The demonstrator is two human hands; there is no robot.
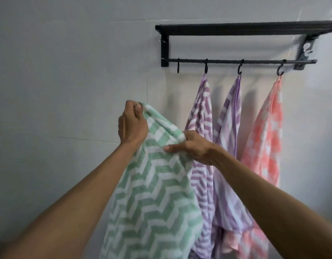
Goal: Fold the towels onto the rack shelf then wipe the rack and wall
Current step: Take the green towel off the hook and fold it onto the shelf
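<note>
Green-and-white zigzag terry towel [152, 193] is held up below-left of the black metal wall rack [236, 28], its top edge pinched by the left hand [132, 124] and right hand [191, 146]. Two purple striped towels [200, 116] and a pink checked towel [267, 128] are hung from the rack's hooks.

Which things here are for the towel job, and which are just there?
For the job:
green towel, held by the left hand and right hand
two purple towels and pink towel, hanging on hooks
rack shelf
wall

Just there:
empty hook at the left end of the rail; nothing else is lying about.
</note>
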